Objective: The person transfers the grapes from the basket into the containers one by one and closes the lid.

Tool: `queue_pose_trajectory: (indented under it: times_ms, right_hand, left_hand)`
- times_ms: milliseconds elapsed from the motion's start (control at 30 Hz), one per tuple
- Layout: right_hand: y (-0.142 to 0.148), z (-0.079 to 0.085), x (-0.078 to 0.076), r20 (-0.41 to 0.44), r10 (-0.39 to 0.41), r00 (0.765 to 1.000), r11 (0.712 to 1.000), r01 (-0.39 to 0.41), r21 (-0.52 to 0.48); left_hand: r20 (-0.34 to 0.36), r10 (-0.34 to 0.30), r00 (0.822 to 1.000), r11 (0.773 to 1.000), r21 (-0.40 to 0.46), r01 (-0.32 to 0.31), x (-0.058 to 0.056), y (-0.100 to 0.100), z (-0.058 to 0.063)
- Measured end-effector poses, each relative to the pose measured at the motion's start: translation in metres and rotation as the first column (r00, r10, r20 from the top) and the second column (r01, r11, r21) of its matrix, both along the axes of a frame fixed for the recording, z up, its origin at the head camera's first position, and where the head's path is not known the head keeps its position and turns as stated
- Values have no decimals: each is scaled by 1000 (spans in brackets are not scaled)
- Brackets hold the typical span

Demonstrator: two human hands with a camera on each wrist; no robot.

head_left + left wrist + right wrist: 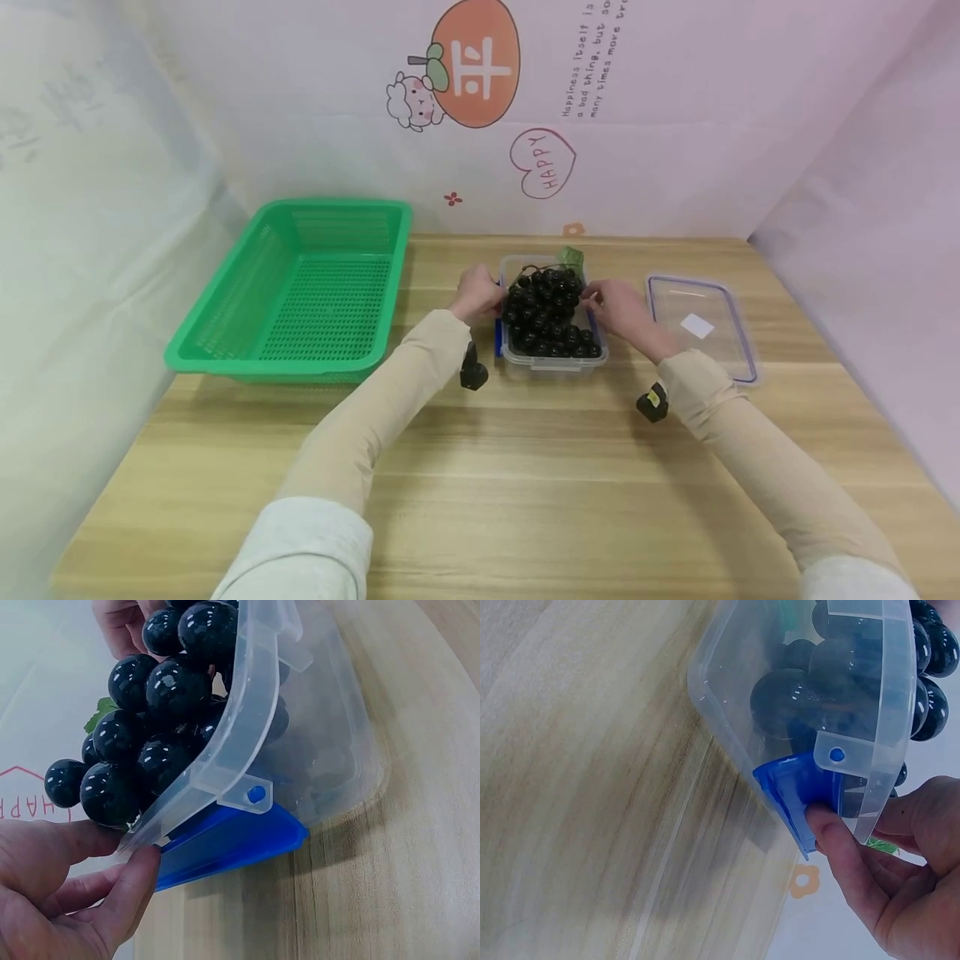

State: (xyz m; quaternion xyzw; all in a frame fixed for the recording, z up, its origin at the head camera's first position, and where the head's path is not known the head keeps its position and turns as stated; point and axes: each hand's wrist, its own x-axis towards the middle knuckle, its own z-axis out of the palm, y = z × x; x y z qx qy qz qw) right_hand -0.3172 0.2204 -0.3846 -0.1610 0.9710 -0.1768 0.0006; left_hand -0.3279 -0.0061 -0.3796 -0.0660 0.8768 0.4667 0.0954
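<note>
A clear plastic food container (555, 363) stands on the table, heaped with a bunch of black grapes (542, 304) that rises above the rim. A green leaf (572, 257) shows at its back. My left hand (477, 292) pinches the container's left rim between thumb and fingers, just above a blue side latch (232, 844) that hangs outward. On the opposite side my right hand (617, 307) pinches the right rim, one finger against the other blue latch (799, 787). In the right wrist view grapes press against the inside of the clear wall.
A clear lid (705, 292) with a blue seal and a white label lies to the right of the container. At the left stands a large green plastic basket (262, 367). A printed cloth (660, 183) hangs behind the wooden table (525, 500).
</note>
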Motion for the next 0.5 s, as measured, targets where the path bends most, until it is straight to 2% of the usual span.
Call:
queue_pose_trajectory:
  times_ms: [200,333,433,500]
  right_hand:
    - [4,-2,-1,18,-7,1000,1000,7,-24]
    - [16,-1,-2,60,-18,998,995,24,-97]
    - [38,3,-2,123,-81,989,988,96,-124]
    - [62,6,0,142,-146,979,983,161,-94]
  left_hand:
    - [12,2,1000,1000,25,-2,3,1,-1]
    - [14,1,1000,1000,-2,-1,2,2,-1]
    - [-4,-5,1000,999,-40,4,2,3,-1]
    - [-12,-8,1000,999,-41,7,1,6,-2]
